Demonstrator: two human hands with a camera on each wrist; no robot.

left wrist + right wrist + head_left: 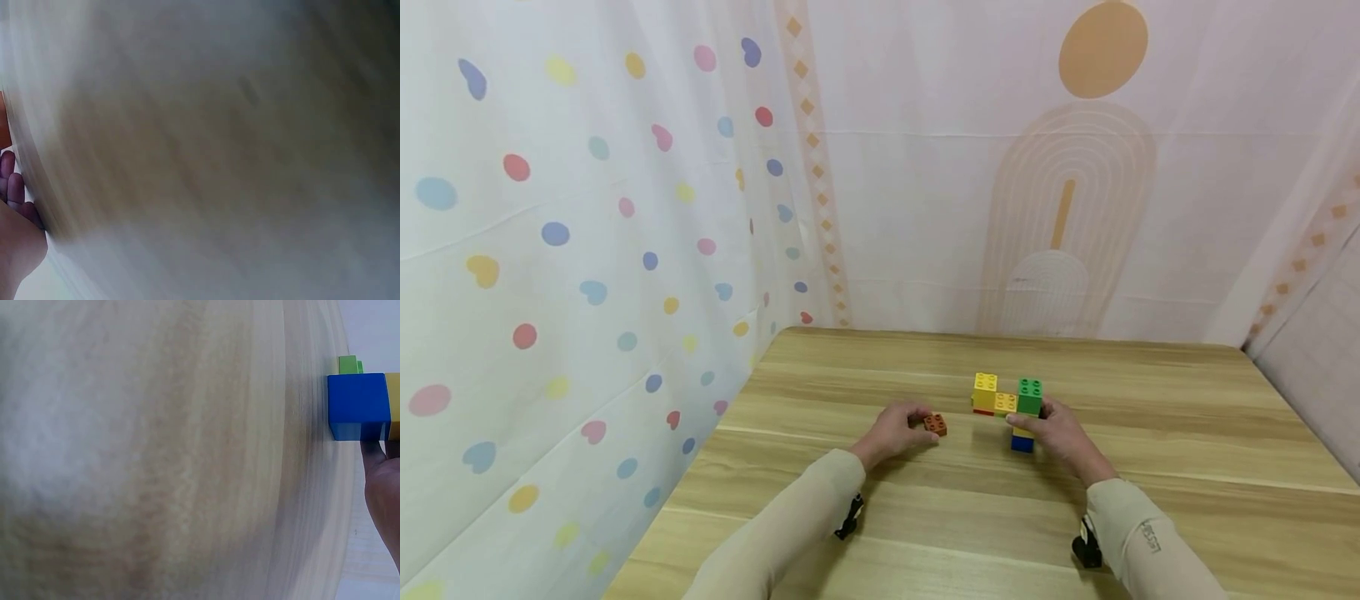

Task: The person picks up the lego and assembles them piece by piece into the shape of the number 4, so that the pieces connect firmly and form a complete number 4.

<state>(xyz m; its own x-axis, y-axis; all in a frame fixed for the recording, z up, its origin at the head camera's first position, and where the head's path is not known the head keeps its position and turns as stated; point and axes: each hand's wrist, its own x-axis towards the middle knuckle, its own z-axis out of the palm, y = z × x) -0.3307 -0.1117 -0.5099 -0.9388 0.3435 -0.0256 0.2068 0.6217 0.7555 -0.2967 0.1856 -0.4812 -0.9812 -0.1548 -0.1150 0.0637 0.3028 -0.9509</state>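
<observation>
My left hand (895, 432) pinches a small brown toy brick (936, 425) with studs on top, between thumb and fingers. Only part of that hand (17, 225) and an orange-brown edge of the brick (4, 125) show in the left wrist view. To the right, my right hand (1063, 435) grips a joined block build at its right-hand stack. That stack has a green brick (1030, 395) on top and a blue brick (1022, 444) at the bottom, with yellow between. A lower yellow piece (1005, 403) links it to a taller yellow brick (985, 392) at the left. The right wrist view shows the blue brick (357, 403) beside my fingers.
Both hands work over a wood-grain table (955, 517). Behind it hangs a pale curtain with an arch print (917, 208), and a dotted curtain (587, 333) runs along the left side. Black straps (851, 518) circle both wrists.
</observation>
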